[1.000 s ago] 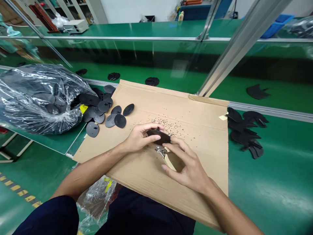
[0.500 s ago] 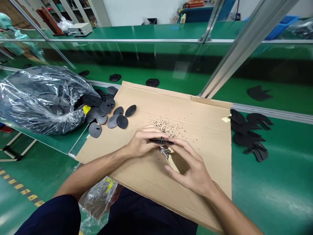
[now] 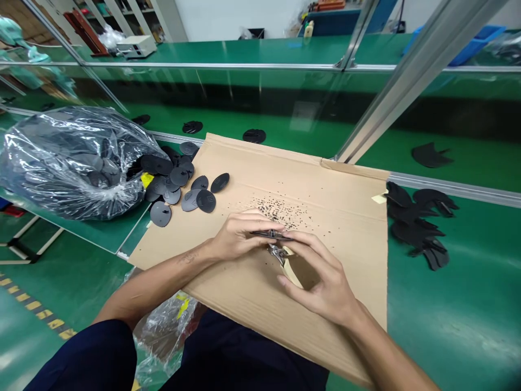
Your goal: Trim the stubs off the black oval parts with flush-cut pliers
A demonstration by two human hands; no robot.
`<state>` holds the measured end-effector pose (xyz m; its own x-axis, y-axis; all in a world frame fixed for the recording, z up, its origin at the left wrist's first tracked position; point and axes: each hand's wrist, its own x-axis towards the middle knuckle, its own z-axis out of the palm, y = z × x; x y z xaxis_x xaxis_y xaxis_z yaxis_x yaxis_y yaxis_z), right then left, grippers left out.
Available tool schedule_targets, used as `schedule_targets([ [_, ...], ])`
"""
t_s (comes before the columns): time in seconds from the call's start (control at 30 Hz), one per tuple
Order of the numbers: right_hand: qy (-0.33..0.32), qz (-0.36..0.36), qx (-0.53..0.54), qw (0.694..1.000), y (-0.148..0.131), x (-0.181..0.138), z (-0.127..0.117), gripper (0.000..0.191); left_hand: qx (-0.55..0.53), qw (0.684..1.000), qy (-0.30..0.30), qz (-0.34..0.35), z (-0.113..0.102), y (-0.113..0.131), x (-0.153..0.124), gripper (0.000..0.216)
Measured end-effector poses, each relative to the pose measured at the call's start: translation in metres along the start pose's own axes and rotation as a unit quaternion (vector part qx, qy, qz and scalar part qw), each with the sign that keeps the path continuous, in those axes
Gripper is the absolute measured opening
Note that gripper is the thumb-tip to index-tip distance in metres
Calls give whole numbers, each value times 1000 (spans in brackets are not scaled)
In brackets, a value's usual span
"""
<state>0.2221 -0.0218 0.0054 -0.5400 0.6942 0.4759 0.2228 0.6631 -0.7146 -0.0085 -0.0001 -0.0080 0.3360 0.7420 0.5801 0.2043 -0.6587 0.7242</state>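
Observation:
Pinched in my left hand (image 3: 240,234) is a thin black oval plastic part (image 3: 266,234), seen nearly edge-on. My right hand (image 3: 321,274) is wrapped round a pair of cutting pliers (image 3: 288,266) with cream handles; the metal jaws point up toward the part's underside. Whether the jaws touch it I cannot tell. Fingers of my right hand also reach the part's right end. Behind both hands, many small black scraps (image 3: 280,209) lie scattered on a cardboard sheet (image 3: 244,309).
Several loose black ovals (image 3: 205,201) lie on the cardboard's left side, beside a clear plastic bag (image 3: 77,163) full of them. A pile of black parts (image 3: 419,222) sits on the green table at right. A metal post (image 3: 407,81) rises behind the cardboard's right corner.
The black oval part has tilted slightly in my left hand. Both hands keep almost the same place, and the whole view has shifted a little.

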Motion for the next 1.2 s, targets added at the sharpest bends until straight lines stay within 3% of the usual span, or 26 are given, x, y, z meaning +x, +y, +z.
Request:
schedule_targets([
  [0.2,12,-1,-1,1000,1,0,0,55,-34,995,12,-90,2,3,-1,32],
  [0.37,16,4,19,1000,1,-1,1,54,-88,990,-10,-112,6,5,-1,26],
  [0.53,16,24,-6,1000,2,-1,1,56,-170,968,-30,-182,11,8,-1,34],
  [0.9,11,34,-7,999,1,0,-1,58,-207,943,-26,-259,9,5,-3,43],
  [1.2,14,36,-8,999,1,0,1,56,-156,966,-9,-204,10,5,-2,27],
])
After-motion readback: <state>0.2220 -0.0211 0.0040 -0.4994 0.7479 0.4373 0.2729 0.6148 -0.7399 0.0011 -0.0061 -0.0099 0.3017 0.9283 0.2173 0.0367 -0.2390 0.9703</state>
